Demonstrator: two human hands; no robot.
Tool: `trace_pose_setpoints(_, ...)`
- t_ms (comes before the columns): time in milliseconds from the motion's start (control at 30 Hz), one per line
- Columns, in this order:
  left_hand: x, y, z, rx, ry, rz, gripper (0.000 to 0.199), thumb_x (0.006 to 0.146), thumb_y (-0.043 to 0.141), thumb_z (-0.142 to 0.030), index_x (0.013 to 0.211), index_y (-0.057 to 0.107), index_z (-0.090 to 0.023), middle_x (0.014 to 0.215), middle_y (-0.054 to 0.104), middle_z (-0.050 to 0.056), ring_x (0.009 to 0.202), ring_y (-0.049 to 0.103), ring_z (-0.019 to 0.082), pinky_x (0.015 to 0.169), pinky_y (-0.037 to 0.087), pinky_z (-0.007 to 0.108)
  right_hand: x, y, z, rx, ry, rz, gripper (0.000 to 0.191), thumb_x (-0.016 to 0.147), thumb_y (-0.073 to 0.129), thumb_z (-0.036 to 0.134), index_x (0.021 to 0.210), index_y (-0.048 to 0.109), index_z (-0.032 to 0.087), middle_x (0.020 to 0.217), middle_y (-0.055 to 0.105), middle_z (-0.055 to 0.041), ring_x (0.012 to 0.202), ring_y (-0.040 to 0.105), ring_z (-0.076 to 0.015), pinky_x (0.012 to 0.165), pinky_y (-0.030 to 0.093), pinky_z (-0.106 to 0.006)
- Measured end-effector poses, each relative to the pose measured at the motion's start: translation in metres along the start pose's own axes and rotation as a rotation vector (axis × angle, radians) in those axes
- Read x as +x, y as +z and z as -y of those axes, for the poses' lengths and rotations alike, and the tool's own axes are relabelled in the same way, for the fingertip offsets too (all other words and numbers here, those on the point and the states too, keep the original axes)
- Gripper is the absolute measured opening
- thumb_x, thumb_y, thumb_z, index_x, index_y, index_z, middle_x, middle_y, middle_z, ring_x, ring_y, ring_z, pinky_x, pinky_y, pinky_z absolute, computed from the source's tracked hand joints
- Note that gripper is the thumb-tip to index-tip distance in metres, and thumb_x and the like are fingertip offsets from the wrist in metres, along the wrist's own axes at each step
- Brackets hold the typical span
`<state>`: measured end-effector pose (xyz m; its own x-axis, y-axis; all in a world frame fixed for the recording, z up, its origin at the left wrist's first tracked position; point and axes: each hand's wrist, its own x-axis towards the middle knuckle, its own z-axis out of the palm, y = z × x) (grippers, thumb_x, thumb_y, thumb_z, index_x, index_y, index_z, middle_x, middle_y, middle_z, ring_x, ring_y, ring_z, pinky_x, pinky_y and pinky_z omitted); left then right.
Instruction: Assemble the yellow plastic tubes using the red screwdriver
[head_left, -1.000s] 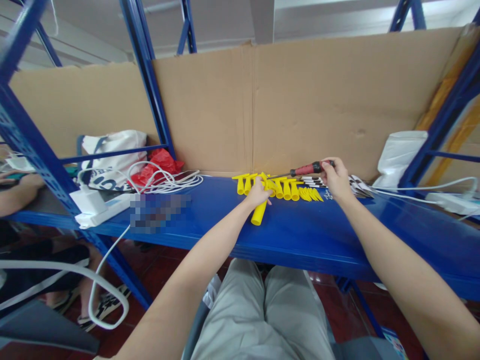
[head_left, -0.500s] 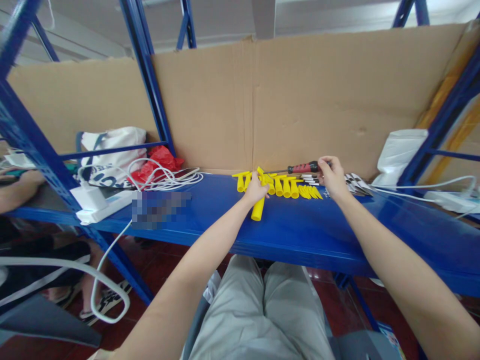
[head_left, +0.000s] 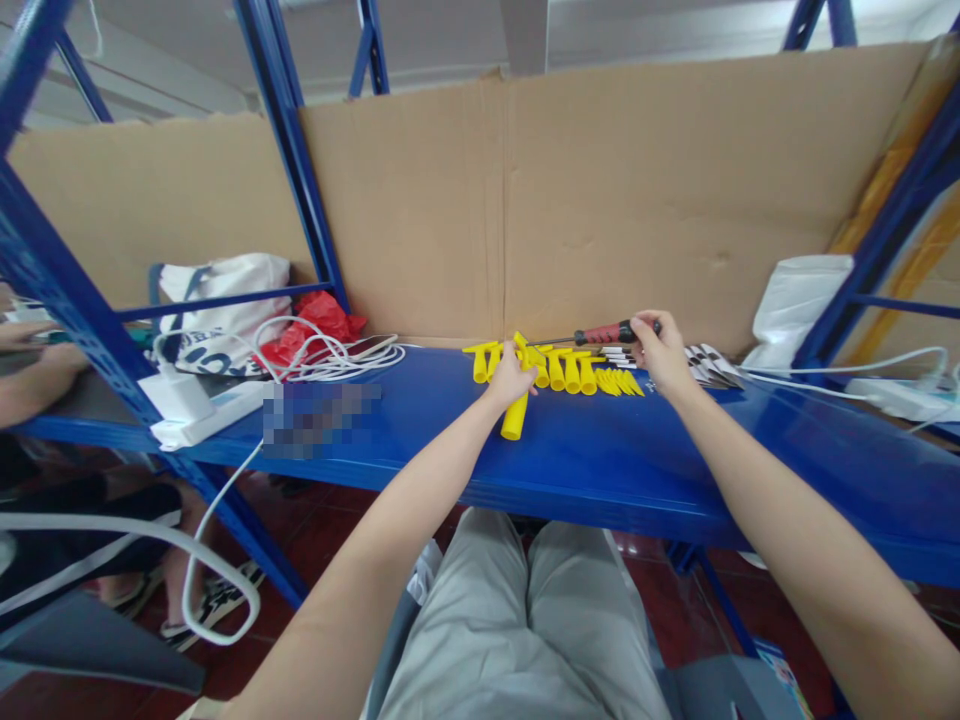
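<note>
My left hand (head_left: 512,382) is wrapped round a yellow plastic handle-like part (head_left: 513,422), whose tubular end points towards me. In my right hand (head_left: 661,352) is a screwdriver (head_left: 609,333) with a red and black grip, held by its rear end. Its shaft runs left, level, to the top of the held yellow part; the exact contact of the tip is too small to see. Several similar yellow parts (head_left: 572,376) stand in a row behind and beside my left hand. Small flat yellow pieces (head_left: 619,382) lie in a line to their right.
Several dark and white flat pieces (head_left: 712,368) lie right of my right hand. On the blue shelf (head_left: 420,420) at left are a power strip (head_left: 217,412), white cables (head_left: 337,360) and a red bag (head_left: 322,318). Cardboard (head_left: 645,190) closes the back. A co-worker's arm (head_left: 45,375) shows far left.
My right hand has shifted very slightly on the screwdriver, with more of the grip's rear end showing. My left hand keeps its hold on the yellow part.
</note>
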<state>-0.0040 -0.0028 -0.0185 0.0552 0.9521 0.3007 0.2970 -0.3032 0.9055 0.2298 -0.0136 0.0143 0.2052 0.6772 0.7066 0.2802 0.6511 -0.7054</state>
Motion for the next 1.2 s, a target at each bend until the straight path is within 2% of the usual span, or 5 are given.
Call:
trace_pose_setpoints(167, -0.0013, -0.0007, -0.0008, 0.029, 0.01, 0.017, 0.044, 0.085, 0.057, -0.008, 0.12, 0.035, -0.02, 0.093, 0.063, 0.001, 0.041, 0.054, 0.004, 0.049, 0.046, 0.018, -0.0045, 0.0014, 0.0074, -0.014, 0.013, 0.007, 0.063, 0.065, 0.054, 0.085, 0.084, 0.046, 0.026, 0.046, 0.039, 0.008, 0.038, 0.038, -0.0113, 0.039, 0.03, -0.027)
trace_pose_setpoints(633, -0.0012, -0.0003, -0.0003, 0.031, 0.009, 0.017, 0.045, 0.084, 0.06, -0.011, 0.12, 0.035, -0.021, 0.092, 0.063, 0.001, 0.042, 0.055, 0.004, 0.05, 0.047, 0.018, -0.0035, 0.0, 0.0036, 0.027, 0.092, 0.002, 0.065, 0.066, 0.053, 0.085, 0.088, 0.049, 0.025, 0.049, 0.04, 0.006, 0.038, 0.038, -0.0128, 0.037, 0.028, -0.028)
trace_pose_setpoints(933, -0.0006, 0.0016, 0.0012, -0.024, 0.029, 0.034, 0.044, 0.084, 0.058, -0.008, 0.12, 0.036, -0.021, 0.095, 0.064, 0.002, 0.05, 0.059, 0.006, 0.054, 0.051, 0.02, -0.0011, -0.0003, -0.0002, 0.075, 0.123, -0.034, 0.057, 0.067, 0.067, 0.07, 0.097, 0.048, 0.026, 0.052, 0.047, 0.0066, 0.036, 0.041, -0.0125, 0.036, 0.027, -0.027)
trace_pose_setpoints(1067, 0.0003, 0.0017, 0.0023, -0.064, 0.014, 0.016, 0.049, 0.079, 0.065, -0.01, 0.118, 0.037, -0.022, 0.09, 0.065, 0.001, 0.056, 0.063, 0.009, 0.056, 0.052, 0.02, -0.0008, -0.0023, -0.0011, 0.002, 0.033, -0.012, 0.057, 0.072, 0.054, 0.079, 0.09, 0.052, 0.025, 0.053, 0.045, 0.0042, 0.044, 0.046, -0.0144, 0.041, 0.033, -0.029)
trace_pose_setpoints(1200, -0.0004, 0.001, 0.0015, -0.05, 0.023, 0.019, 0.048, 0.08, 0.065, -0.011, 0.117, 0.037, -0.022, 0.089, 0.065, 0.001, 0.053, 0.062, 0.008, 0.054, 0.051, 0.019, -0.0007, -0.0012, 0.0023, 0.015, -0.029, -0.035, 0.055, 0.069, 0.063, 0.074, 0.091, 0.053, 0.025, 0.052, 0.043, 0.0064, 0.043, 0.044, -0.0124, 0.041, 0.033, -0.027)
